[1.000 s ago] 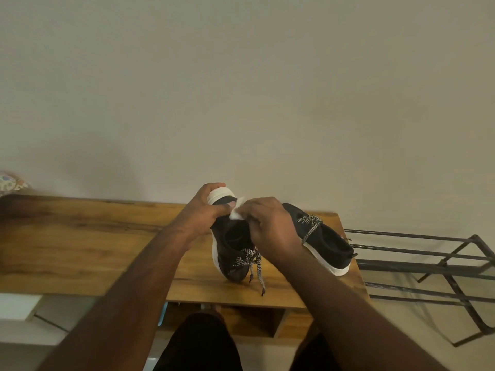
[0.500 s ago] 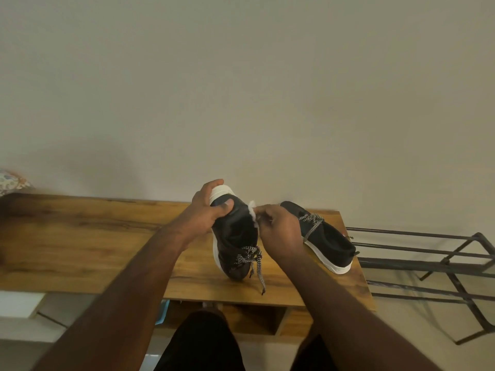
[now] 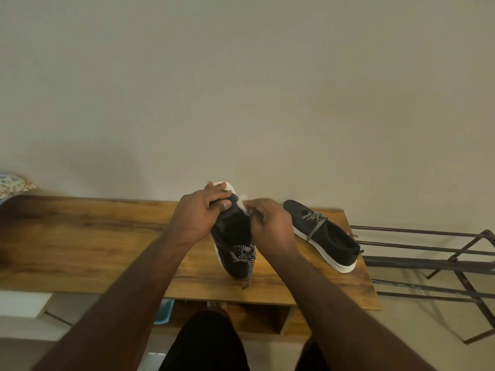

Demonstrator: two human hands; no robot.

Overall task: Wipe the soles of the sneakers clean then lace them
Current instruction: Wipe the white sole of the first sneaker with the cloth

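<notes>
Wooden bench underneath, we grip the upended sneaker in our left hand while our right hand pinches the white wipe, now back against its heel, so wiping continues.

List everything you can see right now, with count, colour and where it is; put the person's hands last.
held sneaker: one, black with white sole, stood on its toe on the table, heel up
second sneaker: one, black with white sole, lying flat on the table's right end
laces: black-and-white patterned, loose on both sneakers
wipe: one, white, small, at the held sneaker's heel
table: one, brown wood, against the wall
metal rack: one, dark, right of the table
patterned object: one, multicoloured, far left edge, only partly in view
blue item: one, under the table, partly hidden
left hand: grips the held sneaker's heel
right hand: pinches the wipe
</notes>
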